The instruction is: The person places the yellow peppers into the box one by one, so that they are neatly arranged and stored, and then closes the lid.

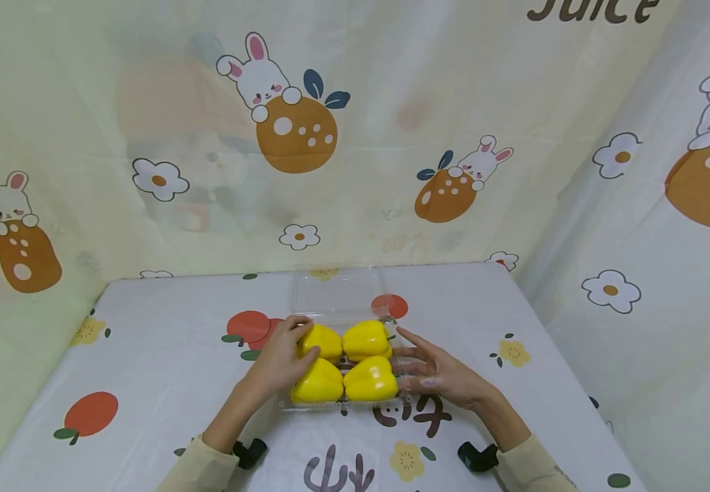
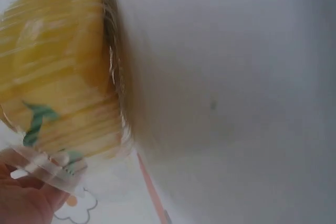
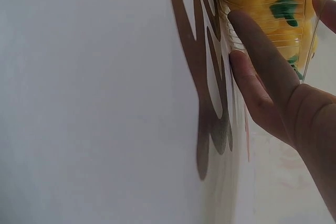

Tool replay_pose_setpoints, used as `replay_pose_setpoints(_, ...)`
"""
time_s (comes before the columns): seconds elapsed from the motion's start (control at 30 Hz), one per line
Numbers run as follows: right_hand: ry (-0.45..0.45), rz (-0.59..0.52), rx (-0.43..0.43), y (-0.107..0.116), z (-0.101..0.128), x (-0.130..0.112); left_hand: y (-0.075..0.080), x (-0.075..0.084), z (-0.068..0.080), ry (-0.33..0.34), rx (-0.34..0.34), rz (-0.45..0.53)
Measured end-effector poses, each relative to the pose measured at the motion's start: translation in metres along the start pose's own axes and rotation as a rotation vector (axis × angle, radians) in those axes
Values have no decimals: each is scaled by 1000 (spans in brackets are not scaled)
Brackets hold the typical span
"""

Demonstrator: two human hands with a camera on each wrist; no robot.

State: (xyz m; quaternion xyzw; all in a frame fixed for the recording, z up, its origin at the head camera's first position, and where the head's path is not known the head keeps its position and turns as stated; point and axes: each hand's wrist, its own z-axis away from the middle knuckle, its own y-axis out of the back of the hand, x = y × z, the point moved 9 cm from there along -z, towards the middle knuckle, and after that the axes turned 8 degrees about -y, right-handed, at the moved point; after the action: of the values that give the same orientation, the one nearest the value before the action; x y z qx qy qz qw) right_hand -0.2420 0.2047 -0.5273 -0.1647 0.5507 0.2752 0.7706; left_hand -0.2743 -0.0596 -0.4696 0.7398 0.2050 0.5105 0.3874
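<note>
Four yellow peppers [image 1: 345, 361] sit in a clear tray [image 1: 336, 404] mid-surface [image 1: 145, 355], the left hand [image 1: 277, 359] with fingers curled over the left pair, the right hand [image 1: 437, 372] pressing straight fingers against the tray's side, apparently to steady it.

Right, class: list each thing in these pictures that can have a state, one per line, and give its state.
Clear plastic box: open, full, flat on the table.
Lid: swung back behind the box.
Yellow peppers: four, packed two by two in the box.
Left hand: fingers curled over the far left pepper.
Right hand: fingers straight against the box's right side.
</note>
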Motion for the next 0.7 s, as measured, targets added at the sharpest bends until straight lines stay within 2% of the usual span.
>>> replay_pose_setpoints(0.3, -6, -9, -1, 0, -1, 0, -1, -3, -1, 21, 9, 10)
replay_pose_setpoints(0.7, -3, -19, -6, 0, 0, -1, 2, 4, 2, -27, 10, 10)
